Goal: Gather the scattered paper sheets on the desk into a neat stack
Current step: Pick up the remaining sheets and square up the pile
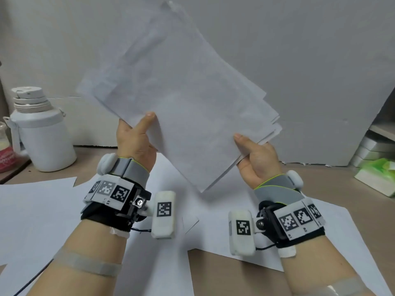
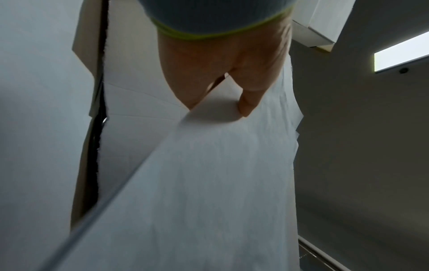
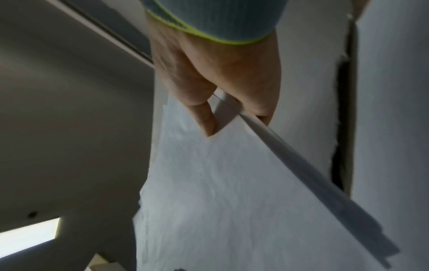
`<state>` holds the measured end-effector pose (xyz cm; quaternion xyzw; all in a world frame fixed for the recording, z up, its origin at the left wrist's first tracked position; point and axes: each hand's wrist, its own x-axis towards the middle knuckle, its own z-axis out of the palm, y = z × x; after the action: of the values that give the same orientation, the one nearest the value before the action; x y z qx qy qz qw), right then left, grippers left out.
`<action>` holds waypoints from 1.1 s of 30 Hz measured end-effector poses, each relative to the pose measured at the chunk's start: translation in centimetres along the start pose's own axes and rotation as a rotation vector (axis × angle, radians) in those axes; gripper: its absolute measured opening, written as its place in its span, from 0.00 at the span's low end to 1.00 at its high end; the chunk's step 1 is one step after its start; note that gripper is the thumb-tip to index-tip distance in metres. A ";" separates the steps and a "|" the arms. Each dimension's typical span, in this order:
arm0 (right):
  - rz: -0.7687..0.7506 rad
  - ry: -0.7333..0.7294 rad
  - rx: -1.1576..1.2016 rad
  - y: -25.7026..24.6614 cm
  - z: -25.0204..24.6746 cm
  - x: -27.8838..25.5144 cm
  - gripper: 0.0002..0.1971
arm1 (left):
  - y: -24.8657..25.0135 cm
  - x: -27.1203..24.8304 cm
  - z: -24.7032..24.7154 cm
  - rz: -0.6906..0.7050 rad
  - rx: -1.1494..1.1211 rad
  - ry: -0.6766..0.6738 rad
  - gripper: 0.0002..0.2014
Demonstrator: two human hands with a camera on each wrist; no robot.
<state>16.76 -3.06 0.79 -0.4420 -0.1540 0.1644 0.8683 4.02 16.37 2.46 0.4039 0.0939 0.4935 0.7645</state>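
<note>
A thick bundle of white paper sheets [image 1: 181,99] is held upright in the air above the desk, tilted with one corner pointing down. My left hand [image 1: 136,137] pinches its left edge, thumb on the near face. My right hand [image 1: 254,154] pinches its lower right edge, thumb on the near face too. The sheets in the bundle are uneven at the right edge. The left wrist view shows the bundle [image 2: 209,183] under my thumb [image 2: 248,102]; the right wrist view shows the bundle [image 3: 220,192] pinched the same way. More loose sheets [image 1: 38,214] lie spread over the desk beneath.
A white flask [image 1: 38,133] stands at the back left beside a pink-labelled container [image 1: 5,154]. A green tissue pack [image 1: 376,176] and stacked boxes [image 1: 372,150] sit at the right. A white board [image 1: 299,71] forms the back wall. Bare desk [image 1: 230,274] shows between the sheets.
</note>
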 end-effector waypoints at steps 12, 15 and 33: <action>-0.402 0.102 -0.442 -5.1 -8.2 2.7 0.07 | -1.5 1.5 -4.0 -0.098 0.442 -0.198 0.23; -0.406 0.032 -0.460 -4.7 -8.5 2.9 0.07 | -1.5 1.3 -4.0 -0.065 0.590 -0.252 0.25; -0.208 -0.141 -0.473 -3.6 -10.1 2.8 0.43 | -2.0 0.8 -4.6 -0.032 0.653 -0.388 0.34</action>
<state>23.98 -11.10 -1.64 -0.6018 -0.2927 0.0638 0.7403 3.29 19.06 -1.75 0.7108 0.1059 0.3400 0.6067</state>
